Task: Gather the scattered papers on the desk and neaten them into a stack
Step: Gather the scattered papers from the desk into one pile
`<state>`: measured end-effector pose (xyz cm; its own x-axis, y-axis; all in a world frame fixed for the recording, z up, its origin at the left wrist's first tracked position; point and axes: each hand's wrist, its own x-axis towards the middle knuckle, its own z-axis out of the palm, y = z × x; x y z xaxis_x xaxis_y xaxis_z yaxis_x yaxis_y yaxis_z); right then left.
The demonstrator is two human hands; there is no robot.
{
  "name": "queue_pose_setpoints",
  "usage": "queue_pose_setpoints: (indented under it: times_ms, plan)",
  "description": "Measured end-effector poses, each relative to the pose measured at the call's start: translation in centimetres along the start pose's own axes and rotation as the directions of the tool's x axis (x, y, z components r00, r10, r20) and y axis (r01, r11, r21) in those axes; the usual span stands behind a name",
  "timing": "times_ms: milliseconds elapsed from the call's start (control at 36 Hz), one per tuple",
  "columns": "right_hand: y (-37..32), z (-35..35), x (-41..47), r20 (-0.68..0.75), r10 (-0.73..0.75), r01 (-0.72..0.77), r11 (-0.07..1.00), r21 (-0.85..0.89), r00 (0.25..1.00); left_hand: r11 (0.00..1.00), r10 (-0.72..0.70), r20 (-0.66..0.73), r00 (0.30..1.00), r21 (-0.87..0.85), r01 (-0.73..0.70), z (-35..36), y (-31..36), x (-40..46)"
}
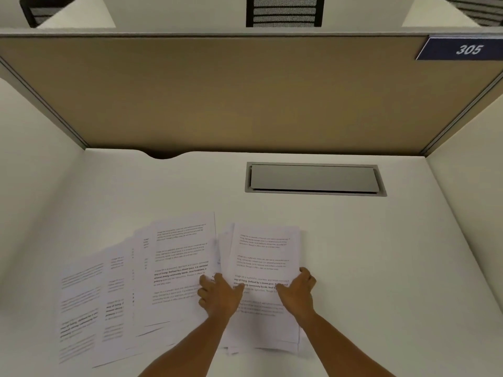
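Printed white papers lie on the white desk [381, 254] in two groups. A rough stack of sheets [265, 254] sits in the middle, its edges uneven. My right hand [298, 291] grips this stack at its right edge, thumb on top. My left hand [219, 293] rests with fingers spread at the stack's left edge, partly over the neighbouring sheet. To the left, several overlapping sheets [114, 295] fan out toward the desk's front left.
A grey metal cable hatch [314, 178] is set into the desk behind the papers. A tan partition [245, 99] with a blue "305" sign [466, 49] closes the back; white side panels [30, 172] flank the desk. A black chair [284, 10] stands beyond the partition.
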<state>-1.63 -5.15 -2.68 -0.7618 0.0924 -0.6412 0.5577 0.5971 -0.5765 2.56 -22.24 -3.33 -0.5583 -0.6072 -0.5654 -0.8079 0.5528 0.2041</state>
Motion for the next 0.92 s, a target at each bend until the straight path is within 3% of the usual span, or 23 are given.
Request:
queue_pose_setpoints:
  times_ms: [139, 278, 444, 611, 806, 917]
  plan:
    - [-0.2, 0.5, 0.5, 0.084, 0.091, -0.103, 0.983, 0.150, 0.992, 0.999, -0.046, -0.004, 0.999, 0.007, 0.046, -0.1, -0.7, 0.6]
    - [-0.6, 1.1, 0.4, 0.052, 0.163, -0.163, 0.987, 0.002, 0.985, 0.998, -0.004, -0.036, 0.999, 0.060, 0.006, -0.5, -1.3, 0.7]
    - [-0.5, 1.7, 0.0, 0.007, 0.133, -0.132, 0.989, -0.064, 0.991, 0.998, 0.036, -0.045, 0.998, 0.062, -0.033, -1.1, -1.3, 0.6]
    - [-0.4, 1.6, -0.7, 0.036, 0.095, -0.096, 0.995, 0.025, 0.995, 0.933, 0.060, 0.035, 0.998, -0.358, -0.044, -1.5, -1.0, 0.2]
    - [1.0, 1.5, -1.5, 0.055, 0.122, -0.123, 0.992, 0.031, 0.991, 0.856, 0.154, 0.212, 0.965, -0.517, -0.023, -0.5, -1.7, 0.4]
    - [2.6, 1.2, -1.3, 0.059, 0.129, -0.135, 0.984, 0.114, 0.990, 0.744, 0.281, 0.236, 0.930, -0.666, -0.056, -1.5, -2.1, -1.1]
